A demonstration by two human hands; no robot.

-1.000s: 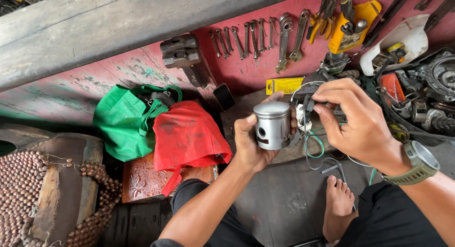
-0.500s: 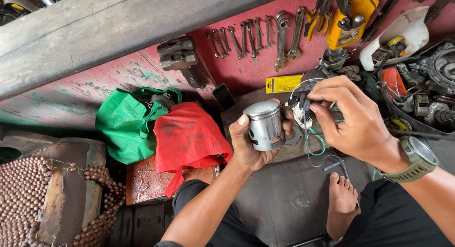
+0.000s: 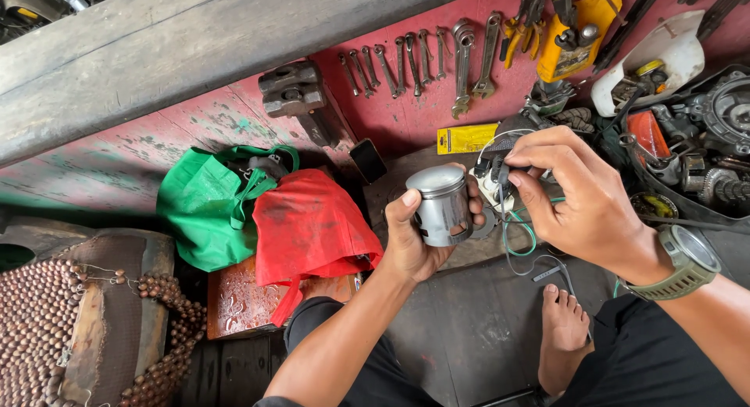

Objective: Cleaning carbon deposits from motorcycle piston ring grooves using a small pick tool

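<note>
My left hand grips a grey metal piston, held upright with its flat crown facing up. Just to its right, my right hand pinches a small dark part at a white connector block with green and black wires hanging from it. A green watch sits on my right wrist. My bare foot rests on the dark floor below the hands.
Several spanners hang on the red wall, with pliers and a yellow pouch to the right. Engine parts lie at far right. A green bag and a red bag sit left of the hands, a beaded seat cover at far left.
The piston has tilted and shifted slightly left and up in my left hand. My right hand's fingers have worked on at the connector; the view has shifted a little.
</note>
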